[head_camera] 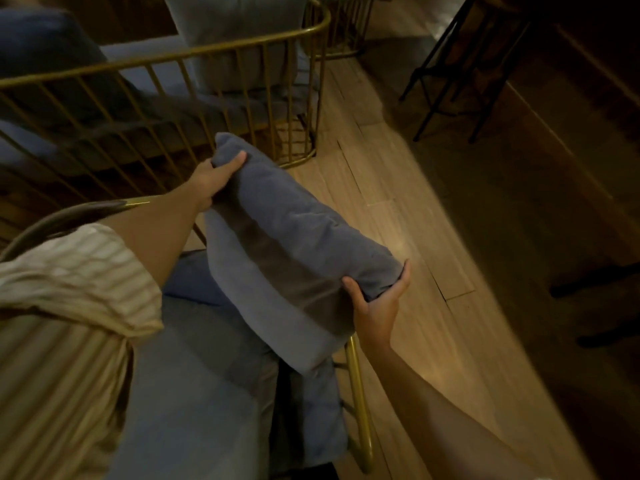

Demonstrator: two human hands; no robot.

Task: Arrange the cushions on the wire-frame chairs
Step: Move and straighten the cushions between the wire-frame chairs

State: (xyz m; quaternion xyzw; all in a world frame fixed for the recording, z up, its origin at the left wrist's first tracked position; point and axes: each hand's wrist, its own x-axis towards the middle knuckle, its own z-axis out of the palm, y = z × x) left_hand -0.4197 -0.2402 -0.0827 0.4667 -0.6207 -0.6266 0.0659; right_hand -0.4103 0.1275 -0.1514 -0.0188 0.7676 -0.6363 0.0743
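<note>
A blue-grey cushion (287,237) is held tilted over the near gold wire-frame chair (360,410). My left hand (216,178) grips its far upper corner. My right hand (379,299) grips its near right corner, thumb on the front face. The cushion's lower edge rests against the blue seat cushion (207,393) of the near chair. A second gold wire-frame chair (194,53) stands behind, with a pale grey cushion (239,36) upright in it and a dark blue cushion (45,60) at its left.
Light wooden floor (415,209) runs to the right of the chairs. Dark metal legs of a stool or table (446,67) stand at the upper right. Another gold wire frame (346,26) shows at the top. The right side is dim.
</note>
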